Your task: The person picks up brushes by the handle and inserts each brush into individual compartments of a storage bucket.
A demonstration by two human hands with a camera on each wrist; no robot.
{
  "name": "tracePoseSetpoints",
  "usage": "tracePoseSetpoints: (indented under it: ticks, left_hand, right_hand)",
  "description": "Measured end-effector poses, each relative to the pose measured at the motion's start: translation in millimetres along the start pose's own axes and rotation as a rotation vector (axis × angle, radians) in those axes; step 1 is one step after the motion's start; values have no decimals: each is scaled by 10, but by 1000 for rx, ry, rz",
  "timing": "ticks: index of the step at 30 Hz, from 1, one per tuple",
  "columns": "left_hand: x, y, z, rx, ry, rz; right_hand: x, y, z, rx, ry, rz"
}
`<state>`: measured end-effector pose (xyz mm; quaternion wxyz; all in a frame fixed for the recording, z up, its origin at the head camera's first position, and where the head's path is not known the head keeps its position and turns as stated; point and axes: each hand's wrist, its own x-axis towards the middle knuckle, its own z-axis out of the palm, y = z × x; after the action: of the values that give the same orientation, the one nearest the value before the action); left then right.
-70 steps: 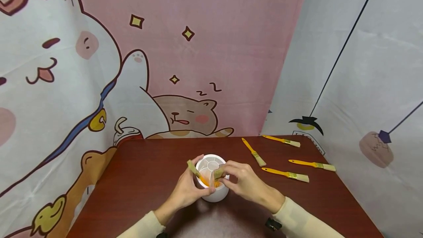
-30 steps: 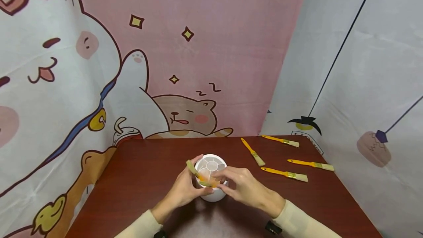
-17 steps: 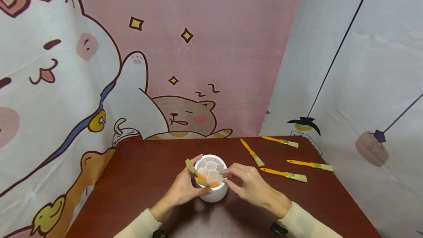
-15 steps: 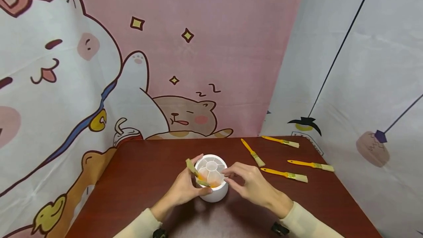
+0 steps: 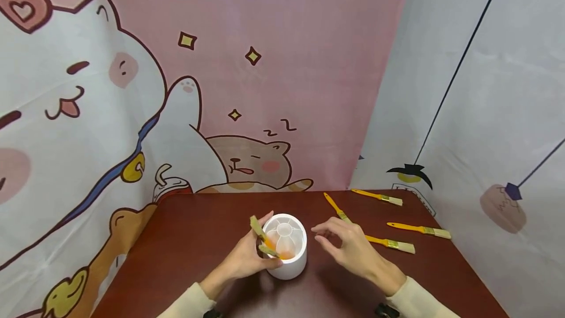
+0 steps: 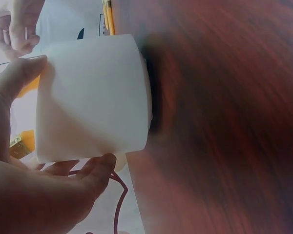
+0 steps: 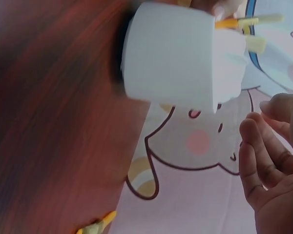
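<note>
A white round holder (image 5: 289,270), its inside split into sections around a central ring, stands upright on the table. My left hand (image 5: 244,259) grips its left side, thumb at the near rim and fingers round the far side; the left wrist view shows this hand (image 6: 44,195) against the wall of the holder (image 6: 93,97). Two yellow-handled paintbrushes, a far one (image 5: 256,226) and a near one (image 5: 268,250), lean in it with bristles up and to the left. To the right, my right hand (image 5: 348,247) hovers with loosely bent fingers, holding nothing, apart from the holder.
Several more yellow-handled paintbrushes lie on the right of the dark red table (image 5: 190,239): one at the back (image 5: 377,196), one at far right (image 5: 419,229), one (image 5: 393,244) partly behind my right hand, and one slanted (image 5: 333,204). A cartoon cloth (image 5: 309,87) hangs behind.
My right hand has let go of the second paintbrush, which now leans leftward in the holder beside the first, and has moved off to the right. My left hand keeps its grip.
</note>
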<state>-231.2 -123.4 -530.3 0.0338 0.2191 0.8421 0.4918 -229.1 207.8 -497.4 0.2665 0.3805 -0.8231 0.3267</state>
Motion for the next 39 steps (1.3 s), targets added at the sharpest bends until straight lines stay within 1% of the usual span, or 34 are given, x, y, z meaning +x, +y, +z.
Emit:
tracePoseSetpoints:
  ticks: [5,9,17,21,24,27,31,35,37,39]
  left_hand:
    - [-34,11,2,-9,-24,-8]
    - [-56,21,13,-27,-32,-21]
    - [-102,2,-3,-62,-31,-26]
    - [-117,-4,-2,-56,-32,-32]
    - [-115,8,22,-33,-14,-43]
    - [-109,41,77,-44,38,-63]
    - [-141,94,188,-60,162,-98]
    - [-210,130,305,21,283,-121]
    - [-227,150,362,54,329,-130]
    - [-226,167,405,59,363,-132]
  right_hand:
    - [-49,127,-8,-35,41,56]
    - [-78,236,6,-68,68,90]
    - [-137,390,28,-111,56,178]
    - [-161,472,28,-143,48,213]
    - [-168,542,9,-158,44,238]
    - [-171,620,-23,-165,43,268]
    - [-174,718,-59,-170,26,310]
    - [-157,785,-70,-180,7,353]
    - [-140,823,-79,-194,-5,384]
    - [-124,863,-93,-217,-20,415]
